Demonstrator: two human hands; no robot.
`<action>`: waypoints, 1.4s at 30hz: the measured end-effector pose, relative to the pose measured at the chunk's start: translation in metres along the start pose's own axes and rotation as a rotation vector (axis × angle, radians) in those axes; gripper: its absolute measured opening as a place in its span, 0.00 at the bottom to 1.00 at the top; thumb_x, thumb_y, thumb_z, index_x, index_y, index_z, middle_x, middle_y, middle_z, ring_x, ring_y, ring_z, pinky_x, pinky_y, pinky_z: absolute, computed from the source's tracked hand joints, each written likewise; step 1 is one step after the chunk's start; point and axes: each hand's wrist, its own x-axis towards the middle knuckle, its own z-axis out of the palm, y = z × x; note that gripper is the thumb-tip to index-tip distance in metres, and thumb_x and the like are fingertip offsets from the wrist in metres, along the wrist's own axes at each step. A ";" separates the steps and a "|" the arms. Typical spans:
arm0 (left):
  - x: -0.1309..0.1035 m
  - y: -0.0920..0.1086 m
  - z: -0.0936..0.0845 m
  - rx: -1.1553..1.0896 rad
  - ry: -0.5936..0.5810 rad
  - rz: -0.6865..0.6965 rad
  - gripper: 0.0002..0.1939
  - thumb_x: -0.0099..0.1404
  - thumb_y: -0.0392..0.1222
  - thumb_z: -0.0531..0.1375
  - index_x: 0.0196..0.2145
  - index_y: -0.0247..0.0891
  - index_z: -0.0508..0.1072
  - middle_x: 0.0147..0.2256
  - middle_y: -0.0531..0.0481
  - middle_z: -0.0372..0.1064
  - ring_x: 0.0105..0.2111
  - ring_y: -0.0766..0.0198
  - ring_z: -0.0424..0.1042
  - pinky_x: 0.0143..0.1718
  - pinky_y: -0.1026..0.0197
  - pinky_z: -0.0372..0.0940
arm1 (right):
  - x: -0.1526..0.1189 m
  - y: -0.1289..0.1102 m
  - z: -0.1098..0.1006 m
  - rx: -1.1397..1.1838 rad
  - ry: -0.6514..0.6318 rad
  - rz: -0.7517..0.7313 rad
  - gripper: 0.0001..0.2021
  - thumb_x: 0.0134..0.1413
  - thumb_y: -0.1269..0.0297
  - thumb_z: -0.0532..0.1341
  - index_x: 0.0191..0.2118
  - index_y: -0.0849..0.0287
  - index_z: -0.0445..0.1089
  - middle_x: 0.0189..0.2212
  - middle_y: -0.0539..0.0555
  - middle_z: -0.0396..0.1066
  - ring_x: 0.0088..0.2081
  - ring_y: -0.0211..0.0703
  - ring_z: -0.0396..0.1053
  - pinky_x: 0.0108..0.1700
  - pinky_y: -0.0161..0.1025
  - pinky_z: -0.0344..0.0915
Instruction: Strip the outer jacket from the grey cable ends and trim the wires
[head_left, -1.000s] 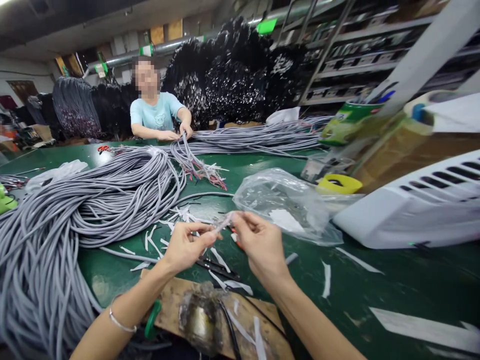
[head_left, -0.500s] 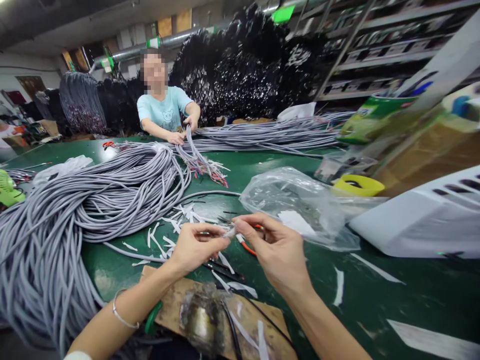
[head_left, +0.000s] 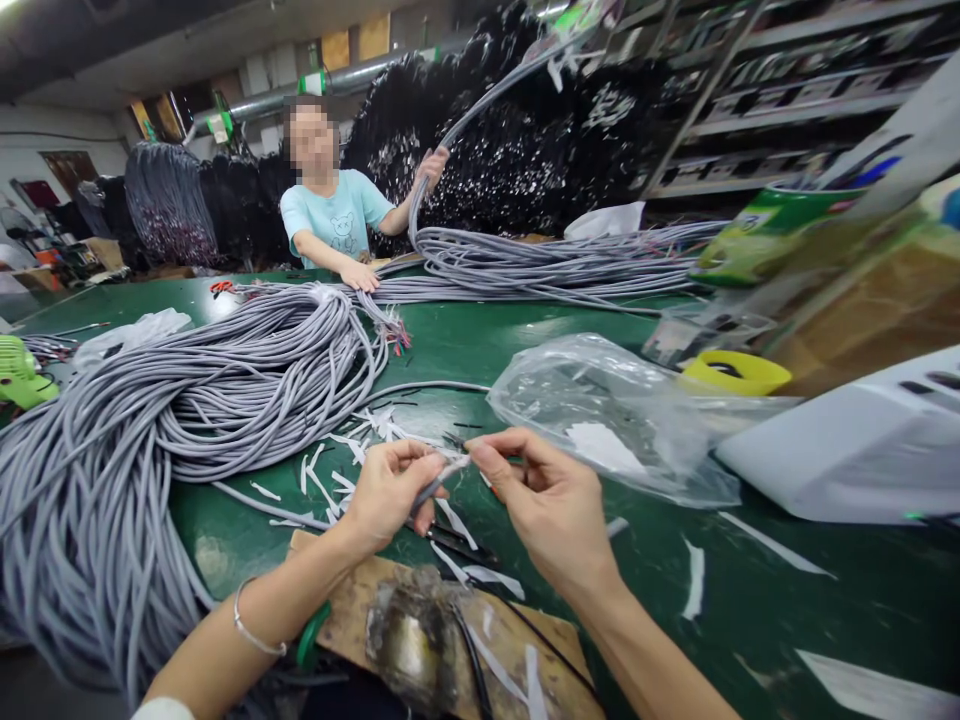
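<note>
My left hand (head_left: 394, 492) is closed around a grey cable (head_left: 429, 490), close to its end. At the cable's whitish tip (head_left: 456, 463), my right hand (head_left: 551, 500) pinches with thumb and forefinger; whether it grips wires or a white wrap is too small to tell. Behind my right fingers lies a tool with orange handles, mostly hidden, its metal tips (head_left: 454, 439) showing. White strips (head_left: 382, 425) and short black bits are scattered beyond my hands. Below them stands a wooden board (head_left: 352, 590) bearing a rounded metal piece (head_left: 409, 645).
A large heap of grey cables (head_left: 247, 370) covers the left of the green table (head_left: 750, 620). A clear plastic bag (head_left: 600, 400), yellow ring (head_left: 735, 373) and white machine housing (head_left: 847, 440) are to the right. Across the table, a co-worker (head_left: 337, 220) handles cables.
My left hand has tilted, showing more grey cable; my right hand still pinches its tip. The co-worker has raised one arm, swinging a cable bundle up to the right.
</note>
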 end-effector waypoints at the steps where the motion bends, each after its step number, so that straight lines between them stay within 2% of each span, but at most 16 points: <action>1: 0.000 -0.001 0.000 -0.022 -0.018 0.002 0.20 0.43 0.53 0.63 0.23 0.33 0.63 0.14 0.55 0.63 0.05 0.76 0.51 0.05 0.72 0.41 | 0.000 0.000 0.000 0.000 0.001 -0.002 0.10 0.44 0.59 0.61 0.23 0.60 0.65 0.14 0.44 0.55 0.13 0.28 0.47 0.13 0.29 0.42; 4: 0.001 0.000 -0.003 -0.129 -0.149 -0.008 0.22 0.45 0.55 0.63 0.22 0.34 0.61 0.13 0.58 0.58 0.05 0.78 0.49 0.05 0.72 0.39 | 0.000 0.003 0.001 0.013 0.006 0.006 0.11 0.44 0.57 0.61 0.23 0.60 0.65 0.13 0.43 0.52 0.14 0.28 0.45 0.14 0.29 0.41; 7: -0.001 0.005 -0.006 -0.291 -0.313 -0.087 0.20 0.47 0.51 0.64 0.23 0.33 0.61 0.18 0.57 0.58 0.10 0.80 0.51 0.08 0.75 0.40 | 0.002 0.009 0.000 0.047 0.018 0.024 0.13 0.45 0.55 0.60 0.22 0.60 0.64 0.13 0.43 0.52 0.15 0.29 0.45 0.14 0.30 0.42; 10: -0.005 0.014 -0.008 -0.438 -0.331 -0.121 0.17 0.49 0.44 0.65 0.27 0.35 0.59 0.25 0.55 0.61 0.14 0.80 0.53 0.12 0.77 0.41 | 0.004 0.013 0.001 0.087 0.040 0.038 0.14 0.44 0.53 0.61 0.21 0.60 0.63 0.14 0.43 0.52 0.15 0.29 0.45 0.15 0.30 0.42; 14: -0.007 0.021 -0.008 -0.495 -0.357 -0.106 0.22 0.50 0.52 0.63 0.27 0.38 0.54 0.27 0.53 0.63 0.17 0.76 0.57 0.14 0.76 0.44 | 0.005 0.013 0.001 0.081 0.093 0.032 0.14 0.44 0.54 0.60 0.21 0.59 0.62 0.14 0.43 0.52 0.15 0.29 0.46 0.15 0.30 0.44; 16: -0.006 0.019 -0.008 -0.368 -0.312 -0.070 0.25 0.45 0.50 0.66 0.29 0.40 0.54 0.28 0.53 0.65 0.17 0.76 0.58 0.14 0.75 0.47 | 0.005 0.011 -0.001 0.038 0.129 0.011 0.13 0.44 0.55 0.60 0.21 0.60 0.63 0.14 0.44 0.55 0.15 0.29 0.48 0.15 0.29 0.46; 19: -0.002 0.012 -0.007 -0.097 -0.161 0.000 0.29 0.39 0.42 0.70 0.34 0.39 0.55 0.21 0.58 0.64 0.15 0.76 0.58 0.14 0.74 0.48 | 0.005 0.007 -0.004 -0.051 0.207 -0.019 0.10 0.42 0.58 0.60 0.23 0.60 0.65 0.16 0.47 0.60 0.16 0.31 0.54 0.17 0.29 0.52; 22: 0.001 0.008 -0.006 -0.025 -0.045 0.041 0.31 0.38 0.45 0.69 0.36 0.37 0.56 0.15 0.61 0.60 0.13 0.75 0.57 0.14 0.73 0.49 | 0.003 0.003 -0.004 -0.083 0.310 -0.048 0.08 0.41 0.62 0.60 0.28 0.61 0.66 0.21 0.48 0.62 0.18 0.32 0.58 0.18 0.29 0.56; 23: 0.001 0.008 -0.006 -0.023 -0.020 0.056 0.32 0.37 0.45 0.69 0.36 0.36 0.57 0.15 0.62 0.60 0.13 0.75 0.58 0.14 0.73 0.49 | 0.002 0.002 -0.004 -0.086 0.291 -0.041 0.08 0.40 0.63 0.59 0.29 0.61 0.67 0.21 0.48 0.62 0.18 0.31 0.58 0.17 0.29 0.55; 26: -0.001 0.010 -0.005 0.002 0.025 0.081 0.31 0.37 0.46 0.69 0.36 0.36 0.58 0.16 0.61 0.61 0.13 0.75 0.59 0.14 0.72 0.52 | 0.000 0.002 -0.001 -0.110 0.055 0.016 0.10 0.39 0.63 0.58 0.31 0.62 0.69 0.20 0.48 0.63 0.13 0.28 0.51 0.13 0.28 0.48; 28: -0.002 0.010 -0.004 0.037 0.030 0.087 0.29 0.37 0.46 0.69 0.35 0.35 0.60 0.18 0.60 0.62 0.15 0.74 0.61 0.16 0.71 0.55 | -0.001 0.002 0.001 -0.156 -0.040 0.011 0.10 0.41 0.61 0.59 0.29 0.63 0.70 0.21 0.50 0.66 0.12 0.27 0.50 0.12 0.29 0.45; 31: -0.003 0.009 -0.001 0.112 0.007 0.125 0.24 0.40 0.46 0.68 0.33 0.31 0.68 0.18 0.57 0.62 0.16 0.74 0.60 0.17 0.70 0.55 | -0.003 0.003 0.002 -0.252 -0.009 -0.114 0.09 0.46 0.61 0.58 0.25 0.62 0.70 0.21 0.52 0.68 0.15 0.32 0.58 0.15 0.31 0.54; 34: -0.003 0.006 0.000 0.116 0.020 0.147 0.20 0.43 0.50 0.65 0.26 0.28 0.72 0.15 0.58 0.56 0.13 0.78 0.51 0.14 0.70 0.46 | -0.007 0.004 0.005 -0.337 0.020 -0.240 0.10 0.49 0.63 0.56 0.23 0.60 0.69 0.18 0.51 0.67 0.18 0.35 0.62 0.20 0.32 0.59; 38: -0.001 0.003 0.001 0.008 0.086 0.147 0.22 0.45 0.55 0.63 0.16 0.30 0.66 0.14 0.56 0.56 0.10 0.80 0.46 0.12 0.70 0.39 | -0.015 0.003 0.013 -0.345 0.031 -0.303 0.09 0.50 0.66 0.56 0.23 0.61 0.68 0.16 0.49 0.64 0.17 0.34 0.61 0.19 0.31 0.57; 42: 0.000 0.003 0.001 -0.031 0.110 0.136 0.23 0.45 0.57 0.61 0.17 0.33 0.62 0.14 0.56 0.59 0.08 0.79 0.48 0.09 0.71 0.38 | -0.017 0.003 0.019 -0.261 0.059 -0.282 0.09 0.49 0.67 0.56 0.22 0.60 0.68 0.17 0.49 0.66 0.16 0.32 0.59 0.17 0.30 0.57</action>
